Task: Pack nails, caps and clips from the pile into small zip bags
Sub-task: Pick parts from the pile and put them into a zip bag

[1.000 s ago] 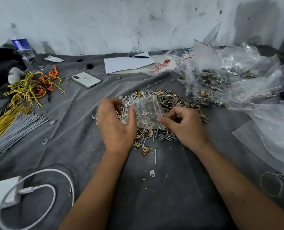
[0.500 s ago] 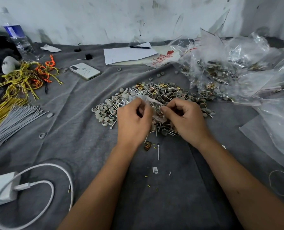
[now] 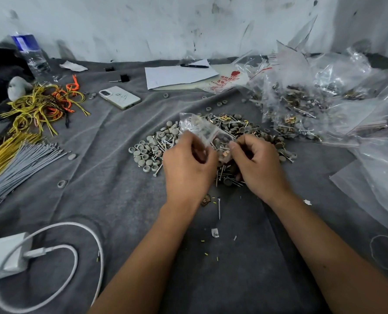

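Observation:
A small clear zip bag (image 3: 202,130) with nails, caps and a brass clip inside is held just above the pile (image 3: 152,150) of grey caps, nails and brass clips on the grey cloth. My left hand (image 3: 188,168) pinches the bag's near left side. My right hand (image 3: 256,164) pinches its right end between thumb and forefinger. Both hands cover the pile's middle. A loose nail (image 3: 219,208) and a brass clip (image 3: 206,199) lie just in front of my wrists.
Filled zip bags (image 3: 301,103) are heaped at the right, with empty bags (image 3: 378,177) nearer. A phone (image 3: 119,97), paper and pen (image 3: 179,73), a water bottle (image 3: 31,55), yellow and grey wire bundles (image 3: 18,152) and a white charger with cable (image 3: 5,254) lie to the left.
My hands came together over the pile, then parted slightly; the bag has turned so its far end now sticks up to the left.

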Demonstrator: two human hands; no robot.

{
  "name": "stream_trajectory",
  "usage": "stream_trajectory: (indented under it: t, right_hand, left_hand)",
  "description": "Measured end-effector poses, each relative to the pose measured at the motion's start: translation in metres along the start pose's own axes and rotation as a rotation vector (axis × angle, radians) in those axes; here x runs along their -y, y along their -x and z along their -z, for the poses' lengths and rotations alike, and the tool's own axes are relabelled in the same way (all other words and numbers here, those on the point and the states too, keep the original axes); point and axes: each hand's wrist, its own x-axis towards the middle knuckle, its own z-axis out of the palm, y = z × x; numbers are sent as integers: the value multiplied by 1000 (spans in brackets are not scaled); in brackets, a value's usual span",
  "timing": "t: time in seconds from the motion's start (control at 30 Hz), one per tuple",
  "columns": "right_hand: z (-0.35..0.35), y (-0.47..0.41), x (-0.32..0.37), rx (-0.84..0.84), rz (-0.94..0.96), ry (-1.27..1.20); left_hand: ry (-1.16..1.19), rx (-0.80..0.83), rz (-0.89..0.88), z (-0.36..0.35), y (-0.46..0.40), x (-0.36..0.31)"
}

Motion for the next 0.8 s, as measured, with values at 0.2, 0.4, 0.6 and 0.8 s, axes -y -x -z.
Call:
stream_trajectory:
  t: [0.2, 0.4, 0.6, 0.8]
  right_hand:
    - [4, 1, 1, 201, 133, 104]
    - [27, -6, -5, 368, 219, 464]
    - [27, -4, -3, 442, 200, 540]
    - [24, -2, -1, 333, 210, 437]
  left_hand:
    - [50, -183, -134, 23, -15, -2]
    - [-338, -20, -156, 83, -53, -22]
    - [-481, 381, -19, 54, -60, -25]
    - [-177, 461, 12, 11, -25, 3]
